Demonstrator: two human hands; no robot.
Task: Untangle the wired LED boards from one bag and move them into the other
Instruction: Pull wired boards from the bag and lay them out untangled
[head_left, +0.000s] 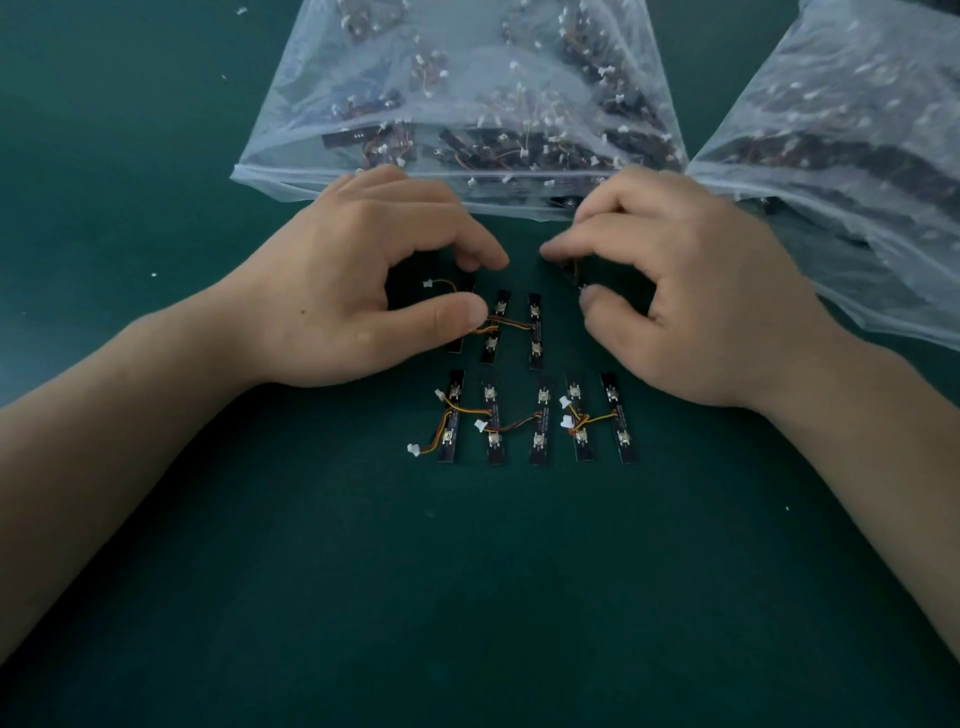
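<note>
Lying in rows, LED boards (540, 421) dot the green table (467, 597).

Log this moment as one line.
left hand: holds far-row board | right hand: pinches second board | near row: five boards flat

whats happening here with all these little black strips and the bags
A person is laying out wired LED boards on a green table. The left hand holds the leftmost board of the upper row, and the right hand pinches a loose board beside that row. Five boards lie side by side in the lower row, some linked by wires. A clear bag packed with more boards lies just behind the hands, and a second bag lies to its right.
</note>
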